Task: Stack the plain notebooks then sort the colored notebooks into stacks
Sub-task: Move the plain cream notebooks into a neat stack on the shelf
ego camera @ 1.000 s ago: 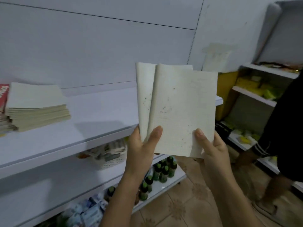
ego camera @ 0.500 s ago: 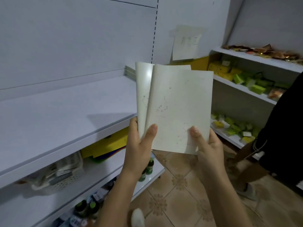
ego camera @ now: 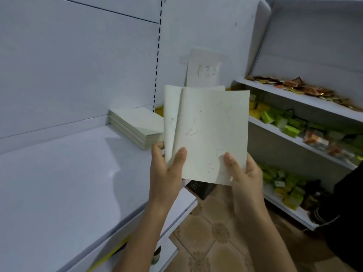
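Two plain cream paper notebooks are held upright at frame centre, fanned: the front notebook (ego camera: 212, 134) overlaps the rear notebook (ego camera: 170, 114), which shows at its left. The left hand (ego camera: 167, 173) grips both at the lower left, thumb on the front cover. The right hand (ego camera: 245, 177) pinches the front notebook's lower right corner. Behind them, centre left, a stack of plain cream notebooks (ego camera: 135, 124) lies on the white shelf (ego camera: 59, 183). At right lie green and yellow packets (ego camera: 282, 122).
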Available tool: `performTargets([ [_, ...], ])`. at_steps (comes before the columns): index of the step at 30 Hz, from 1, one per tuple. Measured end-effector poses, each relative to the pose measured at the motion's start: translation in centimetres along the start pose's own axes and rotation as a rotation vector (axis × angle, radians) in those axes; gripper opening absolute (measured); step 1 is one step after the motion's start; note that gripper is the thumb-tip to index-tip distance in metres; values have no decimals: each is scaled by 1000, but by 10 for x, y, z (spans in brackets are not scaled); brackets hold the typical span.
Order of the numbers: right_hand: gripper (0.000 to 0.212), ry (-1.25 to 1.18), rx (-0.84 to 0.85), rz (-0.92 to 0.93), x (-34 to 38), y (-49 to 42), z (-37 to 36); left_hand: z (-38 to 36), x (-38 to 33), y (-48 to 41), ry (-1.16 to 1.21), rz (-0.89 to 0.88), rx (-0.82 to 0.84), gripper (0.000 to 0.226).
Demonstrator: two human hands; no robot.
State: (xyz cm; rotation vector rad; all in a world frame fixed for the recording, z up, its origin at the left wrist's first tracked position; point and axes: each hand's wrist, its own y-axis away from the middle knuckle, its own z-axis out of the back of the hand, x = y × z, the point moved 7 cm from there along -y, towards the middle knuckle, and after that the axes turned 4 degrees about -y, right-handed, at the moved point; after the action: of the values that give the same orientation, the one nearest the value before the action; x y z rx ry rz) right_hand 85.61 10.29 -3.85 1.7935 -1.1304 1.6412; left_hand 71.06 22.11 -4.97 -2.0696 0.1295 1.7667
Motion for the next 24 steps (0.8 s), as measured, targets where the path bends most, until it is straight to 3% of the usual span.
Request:
performTargets([
  [5, 9, 131, 60, 28, -26, -63, -29, 0, 11, -40, -306, -85, -128, 51],
  [11, 13, 295, 350, -18, -62, -149, -111, 24, 34, -106, -700, -50, -275, 102],
  [13, 22, 395, 487, -6, -72, -176, -141, 40, 45, -127, -757, 16, -363, 107],
  [16, 26, 571, 651, 53, -92, -205, -177, 52, 58, -147, -884, 99, -457, 95],
  [19, 34, 763, 738, 139, -110, -222, -196, 50, 65, -150, -845, 143, -518, 89],
  [21, 39, 816, 778, 167, -118, -230, -202, 50, 69, -149, -792, 177, -544, 104],
  [24, 42, 700, 855, 135, -125, -236, -205, 52, 74, -147, -721, 229, -520, 130],
])
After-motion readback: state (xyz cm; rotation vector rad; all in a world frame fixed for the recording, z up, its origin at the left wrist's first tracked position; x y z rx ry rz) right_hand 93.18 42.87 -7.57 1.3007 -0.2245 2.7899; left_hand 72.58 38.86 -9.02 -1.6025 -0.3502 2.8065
